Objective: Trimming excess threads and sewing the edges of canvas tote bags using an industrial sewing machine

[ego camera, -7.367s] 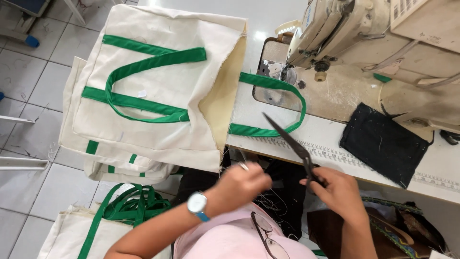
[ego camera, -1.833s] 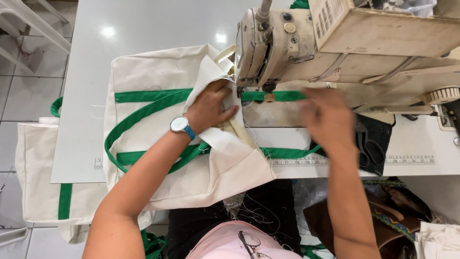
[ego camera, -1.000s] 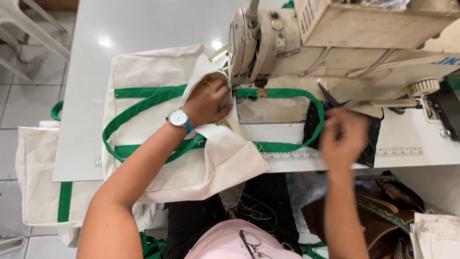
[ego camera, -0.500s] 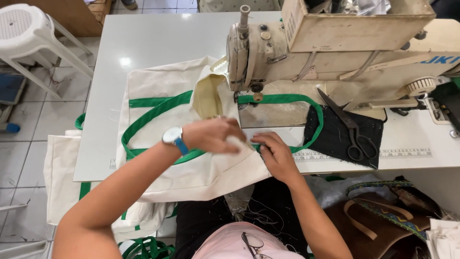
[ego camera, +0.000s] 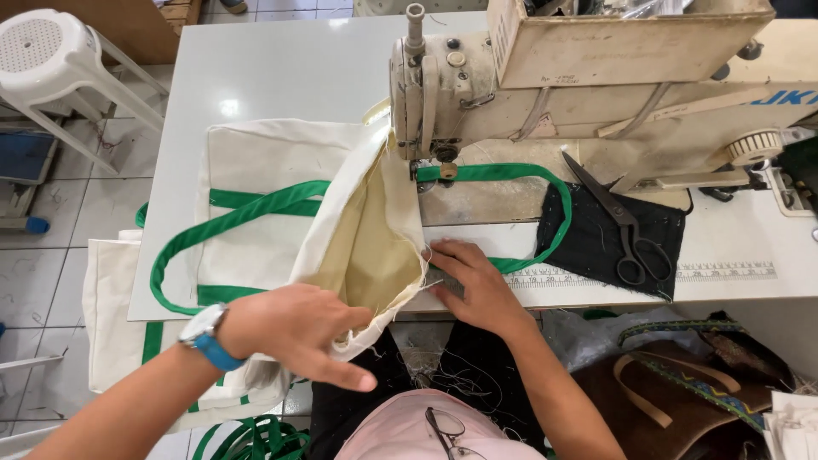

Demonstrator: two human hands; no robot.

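Landmark = sewing machine (ego camera: 545,77), beige, at the back of a white table (ego camera: 281,77). A cream tote bag (ego camera: 281,213) w/ green webbing handles is laid just left of the machine head, its mouth pulled open so the yellowish lining faces up below the needle area. The frayed mouth edge is pinched lightly by the left hand (ego camera: 294,328), front-left of the machine; index finger extended, other fingers half curled, a blue-strap watch on the wrist. The right hand (ego camera: 477,285) is pressed flat, fingers spread, on the bag edge and the green strap (ego camera: 511,183) just in front of the machine bed; nothing is gripped by it. Step judged: bag mouth being lined up for feeding under the presser foot; next move prob. calls for the edge to be flattened and slid squarely under the foot w/ both hands kept clear of the needle. Black scissors (ego camera: 618,221) lie on a black cloth patch (ego camera: 596,247), front-right of the machine. More cream/green bags hang off the table left of it. Labels: a small blue marking on the machine's right end, unread; ruler strip along the table front.
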